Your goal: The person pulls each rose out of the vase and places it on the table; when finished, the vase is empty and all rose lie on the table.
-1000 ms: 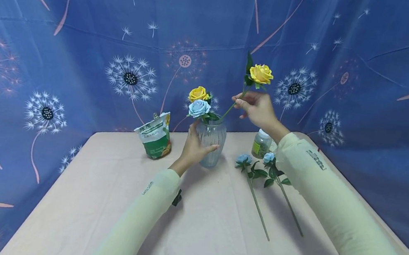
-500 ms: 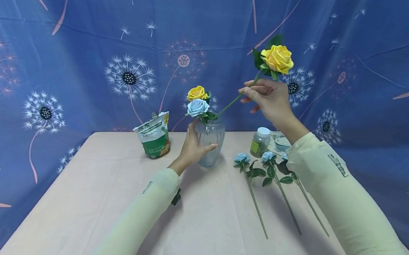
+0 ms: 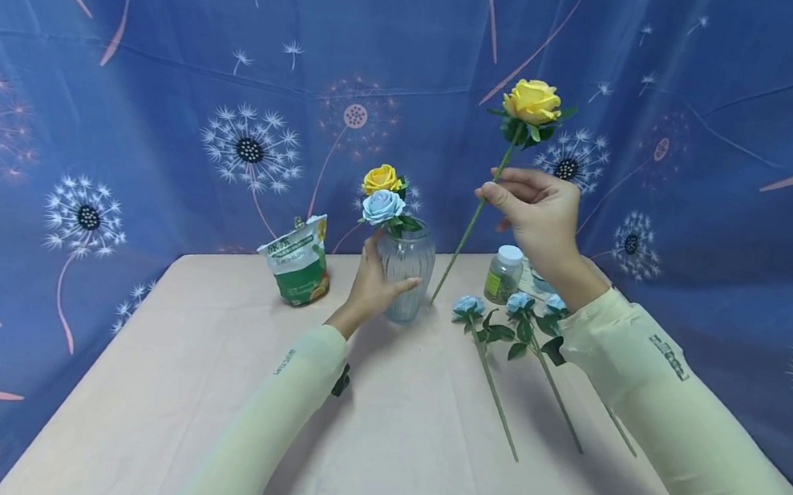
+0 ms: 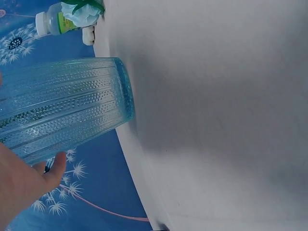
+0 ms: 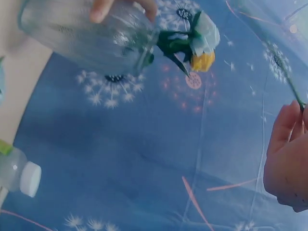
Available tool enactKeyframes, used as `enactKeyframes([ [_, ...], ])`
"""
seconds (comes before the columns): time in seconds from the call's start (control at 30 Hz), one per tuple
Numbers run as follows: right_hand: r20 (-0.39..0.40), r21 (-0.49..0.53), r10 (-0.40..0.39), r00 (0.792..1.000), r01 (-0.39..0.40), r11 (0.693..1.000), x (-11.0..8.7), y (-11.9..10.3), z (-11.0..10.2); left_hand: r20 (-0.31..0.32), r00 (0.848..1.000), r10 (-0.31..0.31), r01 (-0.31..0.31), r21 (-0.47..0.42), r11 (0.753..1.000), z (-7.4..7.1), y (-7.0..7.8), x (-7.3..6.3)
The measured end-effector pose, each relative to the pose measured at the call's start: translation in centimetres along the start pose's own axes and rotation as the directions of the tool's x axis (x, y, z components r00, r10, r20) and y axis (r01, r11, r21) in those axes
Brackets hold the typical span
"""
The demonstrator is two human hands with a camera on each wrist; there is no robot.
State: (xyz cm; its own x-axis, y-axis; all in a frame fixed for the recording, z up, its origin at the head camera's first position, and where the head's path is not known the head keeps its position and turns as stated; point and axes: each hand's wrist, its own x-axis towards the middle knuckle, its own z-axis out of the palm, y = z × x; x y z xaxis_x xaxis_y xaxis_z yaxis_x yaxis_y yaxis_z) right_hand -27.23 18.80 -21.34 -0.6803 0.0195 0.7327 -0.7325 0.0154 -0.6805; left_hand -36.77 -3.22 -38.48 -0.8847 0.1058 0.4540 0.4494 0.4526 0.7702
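My left hand (image 3: 372, 289) holds the clear ribbed glass vase (image 3: 414, 269), its thumb across the front. The vase stands upright on the table and fills much of the left wrist view. A yellow rose (image 3: 382, 179) and a light blue rose (image 3: 382, 207) stick out of its mouth. Up to the right, my right hand (image 3: 541, 218) pinches the green stem of another yellow rose (image 3: 532, 102) between thumb and fingers. That stem slants down just right of the vase, its lower end outside the glass. In the right wrist view only a bit of the stem (image 5: 291, 85) shows.
Three light blue roses lie right of the vase, one blue rose (image 3: 468, 307) nearest it. Behind them stands a white-lidded jar (image 3: 504, 275). A green and white pouch (image 3: 300, 266) stands at the left. A blue dandelion-print curtain (image 3: 162, 134) hangs behind the pale table (image 3: 207, 389).
The held yellow rose has risen and turned more upright; its stem end, earlier at the vase's mouth, now hangs right of the vase. My right hand moved rightward. The left hand stayed put.
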Motion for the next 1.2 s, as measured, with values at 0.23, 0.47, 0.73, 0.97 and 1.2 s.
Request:
enactKeyframes([
  [0.23, 0.047, 0.028, 0.112, 0.993, -0.113, 0.993, -2.6, 1.5, -0.4, -0.002, 1.0, -0.006, 0.006, -0.001, 1.0, -0.1, 0.0, 0.0],
  [0.47, 0.078, -0.06, 0.237, 0.968, -0.233, 0.971, -5.0, 3.2, -1.1, -0.003, 1.0, 0.006, -0.006, 0.003, 1.0, -0.1, 0.1, 0.2],
  [0.73, 0.144, -0.187, 0.383, 0.912, -0.355, 0.916, -7.4, 5.2, -2.2, -0.002, 1.0, 0.011, -0.011, 0.005, 1.0, 0.0, -0.2, 0.2],
  [0.97, 0.176, -0.239, 0.567, 0.804, -0.524, 0.817, -8.6, 6.7, -2.5, -0.007, 1.0, 0.017, -0.017, 0.006, 1.0, -0.1, -0.3, 0.2],
  [1.2, 0.215, -0.253, 0.705, 0.676, -0.659, 0.708, -9.5, 8.1, -2.9, -0.006, 1.0, 0.015, -0.015, 0.019, 1.0, 0.0, -0.2, 0.1],
])
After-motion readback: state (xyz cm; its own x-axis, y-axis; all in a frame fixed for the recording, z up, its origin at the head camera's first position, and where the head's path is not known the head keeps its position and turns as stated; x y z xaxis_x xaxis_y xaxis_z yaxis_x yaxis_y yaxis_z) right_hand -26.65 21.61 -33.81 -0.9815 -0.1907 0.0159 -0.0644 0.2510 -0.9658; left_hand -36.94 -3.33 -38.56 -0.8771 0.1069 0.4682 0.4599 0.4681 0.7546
